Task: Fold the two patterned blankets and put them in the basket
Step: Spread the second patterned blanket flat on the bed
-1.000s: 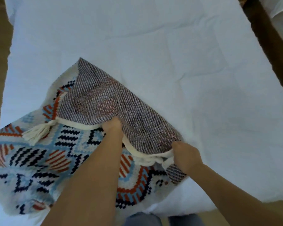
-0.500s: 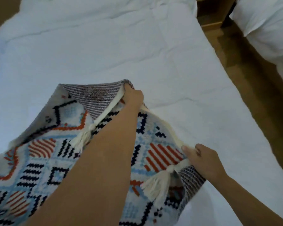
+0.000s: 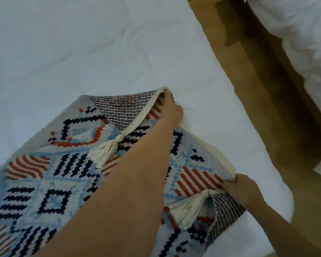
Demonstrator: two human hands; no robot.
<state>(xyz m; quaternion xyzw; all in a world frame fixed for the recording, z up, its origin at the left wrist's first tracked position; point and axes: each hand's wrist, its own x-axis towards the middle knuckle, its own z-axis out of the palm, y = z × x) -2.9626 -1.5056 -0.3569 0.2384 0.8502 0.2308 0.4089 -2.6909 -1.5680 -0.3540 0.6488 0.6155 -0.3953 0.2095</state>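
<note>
We see the patterned blanket (image 3: 50, 184) spread over the near part of a white bed (image 3: 82, 52), its face side up with blue, orange-red and dark navy woven shapes on a pale ground. One cream-bound edge runs between our two hands, and along that edge the cloth is lifted off the sheet. Our left hand (image 3: 171, 110) reaches forward across the blanket and pinches the far corner of this edge, its fingers closed on the cream border; just left of those fingers the corner curls over and shows the finer striped, purplish underside. A cream tassel (image 3: 106, 153) hangs from the border below and to the left of that grip, lying on the patterned face beside our left forearm. Our right hand (image 3: 241, 190) is nearer to us and lower in view, fingers clenched on the other corner of the same edge, right where a block of orange-red stripes ends. A second cream tassel (image 3: 189, 208) dangles just left of those fingers, and directly beneath them the underside shows again as a dark striped fold hanging toward the sheet. The rest of the blanket trails away to the left of both hands and runs out of view at the lower left. Beyond the left fingertips lies only wrinkled white sheet. To the right of the right hand the bed ends, then comes a strip of brown floor (image 3: 258, 89), and past it the white bedding of another bed (image 3: 304, 43) at the upper right corner.
</note>
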